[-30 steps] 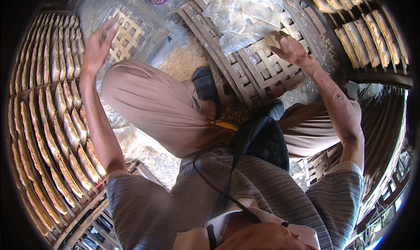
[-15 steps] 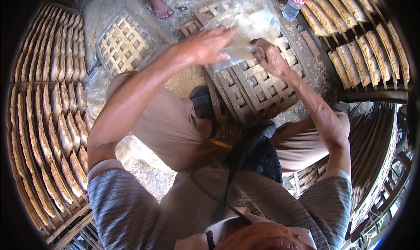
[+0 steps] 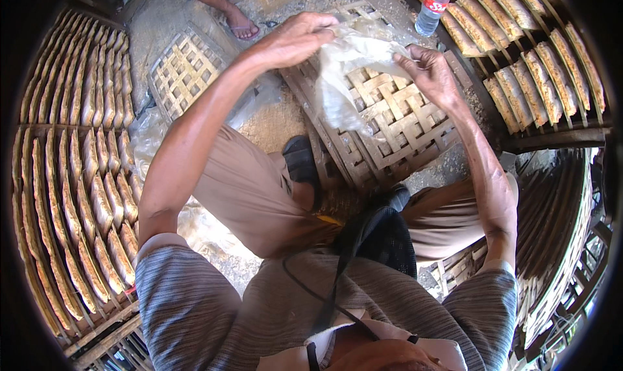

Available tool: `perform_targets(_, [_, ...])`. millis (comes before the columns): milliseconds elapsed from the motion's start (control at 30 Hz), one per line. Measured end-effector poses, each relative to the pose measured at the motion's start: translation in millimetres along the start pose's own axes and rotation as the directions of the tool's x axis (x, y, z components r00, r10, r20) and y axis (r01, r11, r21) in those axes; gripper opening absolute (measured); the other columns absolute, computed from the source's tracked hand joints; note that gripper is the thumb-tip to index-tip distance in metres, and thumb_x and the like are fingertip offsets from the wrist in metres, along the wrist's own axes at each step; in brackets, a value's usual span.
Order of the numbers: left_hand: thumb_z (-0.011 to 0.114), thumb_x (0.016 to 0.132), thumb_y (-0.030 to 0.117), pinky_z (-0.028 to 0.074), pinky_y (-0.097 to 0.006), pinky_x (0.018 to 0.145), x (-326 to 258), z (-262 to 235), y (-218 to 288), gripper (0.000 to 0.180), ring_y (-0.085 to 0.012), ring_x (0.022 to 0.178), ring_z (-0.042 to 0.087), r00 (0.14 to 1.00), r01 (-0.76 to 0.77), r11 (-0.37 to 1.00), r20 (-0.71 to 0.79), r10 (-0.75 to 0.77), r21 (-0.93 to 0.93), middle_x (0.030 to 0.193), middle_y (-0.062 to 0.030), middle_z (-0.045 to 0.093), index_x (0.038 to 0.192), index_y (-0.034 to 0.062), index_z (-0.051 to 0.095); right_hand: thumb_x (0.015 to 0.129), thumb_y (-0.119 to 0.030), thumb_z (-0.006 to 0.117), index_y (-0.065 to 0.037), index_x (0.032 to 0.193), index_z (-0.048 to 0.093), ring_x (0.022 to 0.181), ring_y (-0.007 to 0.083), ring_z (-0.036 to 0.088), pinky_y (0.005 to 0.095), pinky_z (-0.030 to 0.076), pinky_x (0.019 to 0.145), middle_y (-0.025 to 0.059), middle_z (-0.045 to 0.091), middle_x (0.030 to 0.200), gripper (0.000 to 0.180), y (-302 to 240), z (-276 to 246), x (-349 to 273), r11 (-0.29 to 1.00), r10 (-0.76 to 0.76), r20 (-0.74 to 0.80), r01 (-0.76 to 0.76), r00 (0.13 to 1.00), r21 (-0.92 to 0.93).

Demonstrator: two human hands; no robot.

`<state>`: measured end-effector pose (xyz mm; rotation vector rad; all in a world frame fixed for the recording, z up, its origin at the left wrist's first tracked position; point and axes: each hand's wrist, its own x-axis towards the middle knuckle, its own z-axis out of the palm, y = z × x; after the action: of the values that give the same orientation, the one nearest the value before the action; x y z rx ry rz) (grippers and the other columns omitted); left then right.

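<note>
A clear, crumpled plastic sheet [image 3: 342, 89] hangs between my two hands above a woven bamboo tray [image 3: 397, 121]. My left hand [image 3: 300, 40] grips the sheet's far left part, its fingers bent and pressed together. At the right edge of the plastic, my right hand [image 3: 433, 76] pinches it between thumb and fingers. The sheet's lower left part droops over the tray's left frame. Under this tray lie more wooden frames, stacked with it. Part of the plastic behind my left fingers is hidden.
Slatted racks of long, pale-topped pieces stand at left [image 3: 97, 183] and far right. A bottle with a red label [image 3: 431, 11] stands beyond my right hand. Another woven tray [image 3: 188, 72] lies left. Another person's foot [image 3: 243, 23] is at the far side.
The plastic, bunched up far over the tray before, is now stretched between my hands and hangs lower. My left hand has moved away from me and closed; my right hand has moved right.
</note>
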<state>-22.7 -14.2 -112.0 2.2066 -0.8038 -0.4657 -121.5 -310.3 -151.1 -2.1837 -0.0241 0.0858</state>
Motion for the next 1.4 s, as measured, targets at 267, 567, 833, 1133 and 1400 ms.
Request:
perform_targets(267, [0.078,0.089,0.039,0.041,-0.062,0.114,29,-4,63,0.066,-0.0458,0.140,0.047,0.996,-0.083,0.986,0.040,0.078,0.143,0.147,-0.0276,0.052,0.142,0.0073,0.053,0.103,-0.036,0.065,0.001,0.105,0.074,0.079,0.0163,0.066,0.0382,0.054,0.076,0.0080,0.072,0.085,0.038,-40,-44,-17,0.988,-0.113,-0.176,0.129,0.978,0.081])
perform_targets(567, [0.073,0.098,0.037,0.047,-0.025,0.048,66,-18,73,0.028,-0.0055,0.056,0.055,0.950,-0.309,0.943,-0.084,0.300,-0.125,0.064,0.0036,0.060,0.093,0.0097,0.077,0.083,-0.033,0.087,-0.003,0.141,0.061,0.114,0.0317,0.068,0.0484,0.058,0.095,0.0211,0.070,0.123,0.071,-61,-97,-48,0.968,-0.223,-0.253,0.183,0.941,-0.173])
perform_targets(833, [0.084,0.081,0.057,0.056,-0.040,0.090,77,-19,127,0.072,-0.0228,0.098,0.071,0.836,-0.548,0.836,0.054,0.546,0.030,0.102,-0.0163,0.075,0.121,-0.0017,0.073,0.093,-0.011,0.058,-0.001,0.124,0.070,0.091,0.0193,0.071,0.0384,0.056,0.088,0.0141,0.077,0.099,0.035,-133,-120,-61,0.919,-0.125,-0.340,-0.020,0.932,-0.393])
perform_targets(1133, [0.072,0.097,0.018,0.058,-0.025,0.062,78,-26,135,0.032,-0.0123,0.079,0.070,0.859,-0.467,0.715,-0.077,0.506,-0.520,0.097,-0.0096,0.075,0.125,0.0019,0.071,0.080,-0.042,0.088,-0.003,0.149,0.050,0.127,0.0385,0.061,0.0511,0.045,0.114,0.0265,0.049,0.151,0.088,-132,-131,-61,0.883,-0.364,-0.356,0.198,0.861,-0.425])
perform_targets(1400, [0.071,0.097,0.012,0.047,-0.021,0.046,65,-20,151,0.023,-0.0021,0.058,0.056,0.862,-0.505,0.834,-0.082,0.500,-0.221,0.080,0.0014,0.068,0.116,-0.0008,0.075,0.095,-0.029,0.072,-0.004,0.121,0.074,0.068,0.0195,0.069,0.0392,0.056,0.068,0.0116,0.075,0.079,0.036,-131,-135,-62,0.829,-0.172,-0.216,0.022,0.961,-0.559])
